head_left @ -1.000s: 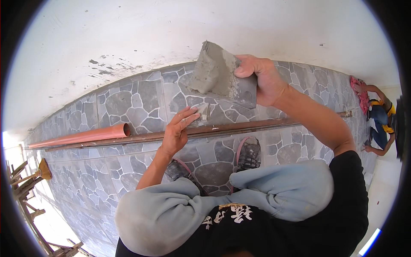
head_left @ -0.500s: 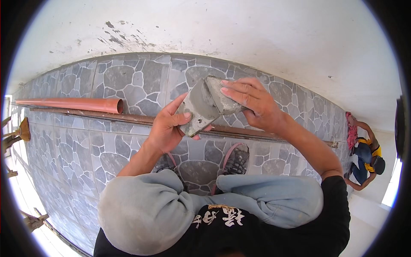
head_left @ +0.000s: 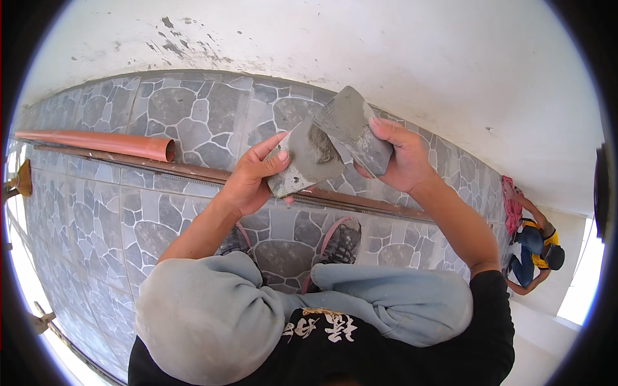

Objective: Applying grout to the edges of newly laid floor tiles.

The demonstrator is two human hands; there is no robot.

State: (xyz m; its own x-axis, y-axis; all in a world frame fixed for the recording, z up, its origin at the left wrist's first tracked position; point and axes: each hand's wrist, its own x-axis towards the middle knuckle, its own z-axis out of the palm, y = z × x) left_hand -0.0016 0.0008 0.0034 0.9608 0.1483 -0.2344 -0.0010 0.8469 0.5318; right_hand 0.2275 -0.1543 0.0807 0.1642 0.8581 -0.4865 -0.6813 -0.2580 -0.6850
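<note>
In front of me, both hands are raised over the floor. My left hand [head_left: 252, 177] grips a flat grey tile piece [head_left: 287, 183], thumb on top and fingers beneath. Wet grey mortar [head_left: 320, 154] covers much of that piece, with a rough lump toward its right side. A second grey tile piece [head_left: 353, 114], smeared with mortar and showing a fine textured surface, is held tilted by its right edge in my right hand [head_left: 404, 153]. Its lower left edge overlaps the lump; whether it touches the mortar is hard to tell.
An orange pipe [head_left: 106, 143] and a long rusty bar [head_left: 187, 168] lie on the stone-patterned floor [head_left: 158, 235]. Beyond stands a stained white wall [head_left: 309, 38]. Another person [head_left: 541, 248] crouches at the far right by pink cloth [head_left: 512, 204]. A broom head [head_left: 24, 177] shows at left.
My right hand has turned its tile piece over and up, so a smooth mortar-coated face now shows. The mortar lump on the left piece is more exposed. The view has shifted slightly.
</note>
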